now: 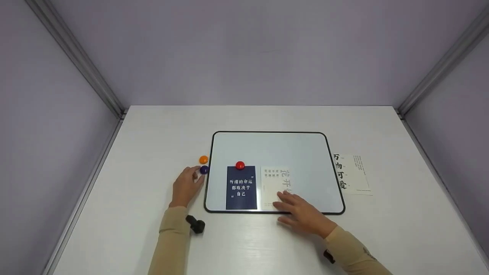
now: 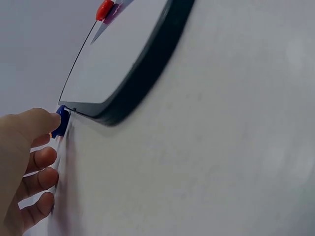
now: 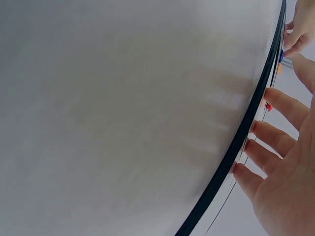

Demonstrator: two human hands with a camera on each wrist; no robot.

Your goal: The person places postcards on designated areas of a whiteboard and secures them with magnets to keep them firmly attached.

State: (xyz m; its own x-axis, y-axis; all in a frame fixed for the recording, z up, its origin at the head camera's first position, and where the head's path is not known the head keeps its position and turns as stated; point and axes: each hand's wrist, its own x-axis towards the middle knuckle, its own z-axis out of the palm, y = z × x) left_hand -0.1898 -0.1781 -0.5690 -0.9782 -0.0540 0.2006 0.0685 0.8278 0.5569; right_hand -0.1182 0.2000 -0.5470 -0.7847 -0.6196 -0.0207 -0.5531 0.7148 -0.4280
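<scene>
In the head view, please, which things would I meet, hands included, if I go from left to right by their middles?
Left hand → blue magnet → dark blue card → pale card → right hand → printed sheet.

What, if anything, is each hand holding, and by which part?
The left hand pinches the blue button by its edge, between thumb and finger. The right hand holds nothing, lying partly over the white card.

Soft light left a pale sheen on the white table, while both wrist views looked dimmer and blurrier.
</scene>
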